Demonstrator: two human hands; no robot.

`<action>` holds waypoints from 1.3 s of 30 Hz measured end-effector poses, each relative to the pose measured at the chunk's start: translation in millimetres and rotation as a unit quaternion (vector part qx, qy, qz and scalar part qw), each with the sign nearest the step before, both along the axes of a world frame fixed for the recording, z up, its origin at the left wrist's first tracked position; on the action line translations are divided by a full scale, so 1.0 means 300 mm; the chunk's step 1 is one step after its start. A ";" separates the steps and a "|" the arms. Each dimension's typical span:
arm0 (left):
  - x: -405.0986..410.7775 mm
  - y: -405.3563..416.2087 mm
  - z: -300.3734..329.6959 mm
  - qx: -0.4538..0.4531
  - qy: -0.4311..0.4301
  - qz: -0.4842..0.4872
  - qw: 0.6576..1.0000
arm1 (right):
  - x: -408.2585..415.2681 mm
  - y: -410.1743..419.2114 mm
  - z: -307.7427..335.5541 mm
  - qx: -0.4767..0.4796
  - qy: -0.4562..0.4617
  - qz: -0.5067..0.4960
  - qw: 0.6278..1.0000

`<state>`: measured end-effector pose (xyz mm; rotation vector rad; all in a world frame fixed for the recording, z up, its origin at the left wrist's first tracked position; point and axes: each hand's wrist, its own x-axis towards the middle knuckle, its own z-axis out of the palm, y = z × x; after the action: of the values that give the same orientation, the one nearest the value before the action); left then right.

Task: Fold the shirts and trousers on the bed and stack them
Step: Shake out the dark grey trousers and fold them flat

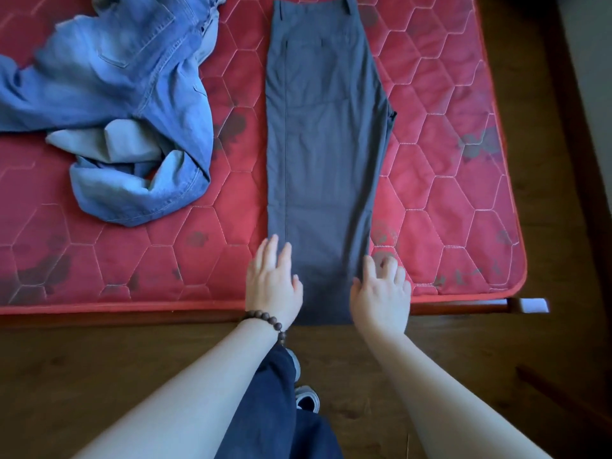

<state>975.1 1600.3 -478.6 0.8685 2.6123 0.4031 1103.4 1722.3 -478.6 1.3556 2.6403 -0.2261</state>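
Observation:
Grey trousers [324, 134] lie lengthwise on the red mattress [447, 180], folded leg on leg, waistband at the far end and hems hanging over the near edge. My left hand [273, 283], with a bead bracelet on its wrist, rests flat with straight fingers on the left side of the trouser legs near the mattress edge. At the right side of the legs my right hand [381, 289] touches the cloth's edge with its fingers spread. Crumpled blue jeans [126, 94] lie in a heap to the left.
The mattress's near edge runs across the view at my wrists, with a wooden bed frame corner [526, 306] sticking out at the right. Wooden floor [99, 376] lies below and to the right. My own dark blue trouser leg [281, 409] and shoes show between my arms.

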 end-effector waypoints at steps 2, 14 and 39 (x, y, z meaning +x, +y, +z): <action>-0.035 0.088 -0.047 -0.019 0.007 -0.086 0.996 | -0.092 0.017 -0.032 0.021 0.078 0.085 0.993; -0.334 0.224 -0.182 -0.072 0.078 -0.161 0.981 | -0.259 0.324 -0.148 -0.002 0.000 0.098 0.995; -1.009 0.761 -0.175 0.167 -0.125 0.106 0.972 | -0.903 1.051 -0.152 -0.177 0.139 -0.027 0.974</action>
<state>672.4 1828.5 -531.0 0.5877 2.4433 0.9658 832.5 2037.7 -524.3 1.3529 2.6016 -0.9089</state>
